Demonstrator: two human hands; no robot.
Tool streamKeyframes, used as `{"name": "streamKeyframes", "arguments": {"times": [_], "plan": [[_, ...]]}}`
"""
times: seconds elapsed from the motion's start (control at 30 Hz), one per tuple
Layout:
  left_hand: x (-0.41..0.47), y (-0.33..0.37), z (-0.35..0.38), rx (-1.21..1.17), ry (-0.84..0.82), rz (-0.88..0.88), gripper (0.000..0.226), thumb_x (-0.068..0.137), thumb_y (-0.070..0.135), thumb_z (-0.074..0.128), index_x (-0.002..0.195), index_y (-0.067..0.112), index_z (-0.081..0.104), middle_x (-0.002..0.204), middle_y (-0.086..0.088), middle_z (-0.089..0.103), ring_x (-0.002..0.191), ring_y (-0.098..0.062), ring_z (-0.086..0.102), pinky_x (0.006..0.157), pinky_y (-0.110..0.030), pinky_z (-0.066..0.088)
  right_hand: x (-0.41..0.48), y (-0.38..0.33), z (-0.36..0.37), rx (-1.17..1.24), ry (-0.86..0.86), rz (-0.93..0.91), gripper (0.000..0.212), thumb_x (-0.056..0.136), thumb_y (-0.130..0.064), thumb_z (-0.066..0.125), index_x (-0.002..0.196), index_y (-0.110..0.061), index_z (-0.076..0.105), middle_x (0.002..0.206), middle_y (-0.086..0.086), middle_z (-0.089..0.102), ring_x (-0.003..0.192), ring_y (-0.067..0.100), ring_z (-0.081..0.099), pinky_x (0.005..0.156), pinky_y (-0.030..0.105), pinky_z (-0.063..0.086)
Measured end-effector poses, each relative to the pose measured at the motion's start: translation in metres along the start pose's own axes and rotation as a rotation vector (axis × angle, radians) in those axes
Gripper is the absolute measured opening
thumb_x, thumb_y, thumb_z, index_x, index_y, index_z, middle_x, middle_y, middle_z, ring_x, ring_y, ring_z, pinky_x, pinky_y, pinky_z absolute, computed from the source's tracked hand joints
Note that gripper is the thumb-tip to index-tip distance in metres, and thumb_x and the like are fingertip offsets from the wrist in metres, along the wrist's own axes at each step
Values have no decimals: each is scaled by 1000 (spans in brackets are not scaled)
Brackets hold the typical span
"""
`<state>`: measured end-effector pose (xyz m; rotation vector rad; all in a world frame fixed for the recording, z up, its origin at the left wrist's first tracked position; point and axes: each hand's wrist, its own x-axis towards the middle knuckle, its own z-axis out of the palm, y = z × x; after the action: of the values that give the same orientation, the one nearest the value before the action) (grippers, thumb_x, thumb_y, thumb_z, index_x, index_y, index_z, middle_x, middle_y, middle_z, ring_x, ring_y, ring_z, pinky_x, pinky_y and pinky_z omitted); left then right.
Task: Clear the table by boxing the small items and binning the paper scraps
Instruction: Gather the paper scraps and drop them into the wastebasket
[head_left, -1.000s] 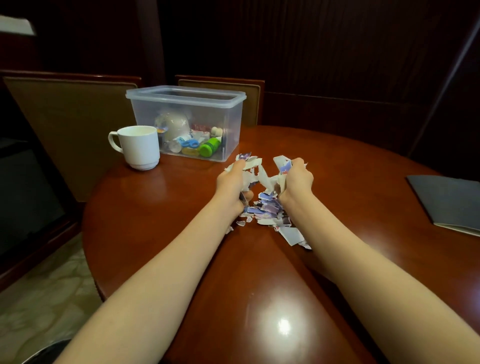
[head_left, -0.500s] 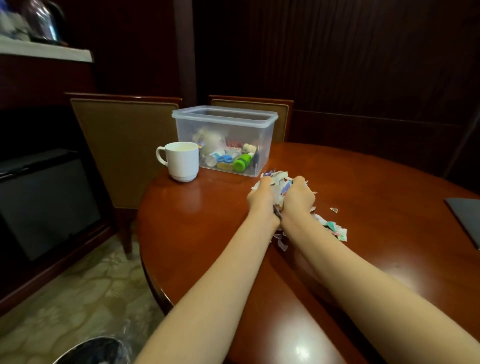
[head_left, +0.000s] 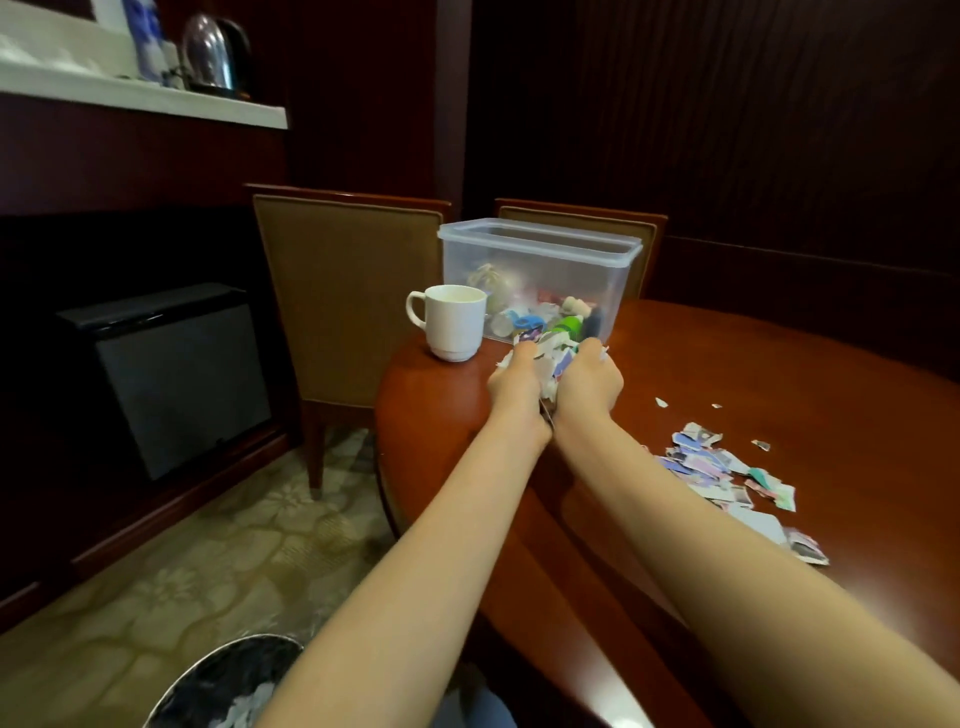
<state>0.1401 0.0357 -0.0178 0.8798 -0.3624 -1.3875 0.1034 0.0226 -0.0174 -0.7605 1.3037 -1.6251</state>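
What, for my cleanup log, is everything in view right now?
table: one, reddish-brown, under the hands
plastic box: one, clear, table's far edge
small items: several, mixed colours, inside the plastic box
cup: one, white, left of the plastic box
held scraps: one bunch, white and blue, between both hands
loose scraps: one pile plus strays, mixed colours, on the table right of the right forearm
bin: one, dark-lined, floor at lower left
chairs: two, tan, behind the table
kettle: one, silvery, shelf at upper left
left hand: one, grips held scraps
right hand: one, grips held scraps
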Motion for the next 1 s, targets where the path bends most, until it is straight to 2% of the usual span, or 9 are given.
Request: {"name": "streamKeyframes", "arguments": {"times": [0.13,0.23,0.4,0.53,0.63,0.73,0.83,0.93,1.0], "plan": [[0,18,-22,-20,47,36,34,96,16,50,127,4,53,121,-18,62,62,-16,57,50,-23,49,-19,6,25,-9,-64,25,17,96,-20,40,87,-15,53,80,0,57,76,17,55,63,25,47],[4,33,-42,-28,71,79,35,95,15,51,128,3,53,119,-17,62,65,-17,57,59,-26,49,-31,14,46,-46,-108,9,23,98,-21,38,95,-12,59,88,3,59,80,17,57,71,28,48],[9,60,-81,-32,152,83,35,93,20,54,126,7,56,121,-14,64,63,-15,58,45,-18,49,-55,31,81,-91,-192,6,30,96,-19,39,109,-5,62,91,5,59,81,17,56,70,26,43],[11,76,-117,-77,217,80,36,93,26,54,125,8,57,114,-11,66,65,-15,60,51,-24,49,-78,48,108,-110,-270,41,20,97,-23,40,94,-12,56,89,4,59,82,16,57,75,28,46],[10,86,-145,-63,290,84,33,94,28,52,122,10,58,107,-9,67,66,-14,61,51,-24,49,-94,66,126,-142,-320,57,22,97,-23,39,92,-11,57,83,1,59,80,17,57,75,29,46],[8,94,-172,-68,344,87,31,94,26,52,120,10,58,98,-6,65,64,-13,60,48,-24,48,-110,86,143,-174,-362,65,21,97,-22,38,88,-11,53,72,-3,54,78,16,56,67,27,45],[9,97,-201,-85,379,90,33,93,25,53,122,10,58,101,-8,66,65,-14,61,48,-24,48,-124,108,158,-222,-395,77,22,99,-23,36,88,-11,52,71,-4,51,75,13,55,60,22,44],[10,98,-229,-107,436,92,31,93,24,52,121,9,57,95,-7,65,66,-15,60,50,-25,48,-137,132,170,-265,-421,103,30,98,-23,35,71,-16,48,73,-1,52,75,15,54,63,26,46],[11,97,-248,-156,446,85,31,94,23,50,120,9,57,84,-5,63,64,-16,59,52,-26,48,-145,148,177,-300,-436,130,33,95,-19,36,63,-17,42,68,-2,49,75,19,50,59,28,40]]}}
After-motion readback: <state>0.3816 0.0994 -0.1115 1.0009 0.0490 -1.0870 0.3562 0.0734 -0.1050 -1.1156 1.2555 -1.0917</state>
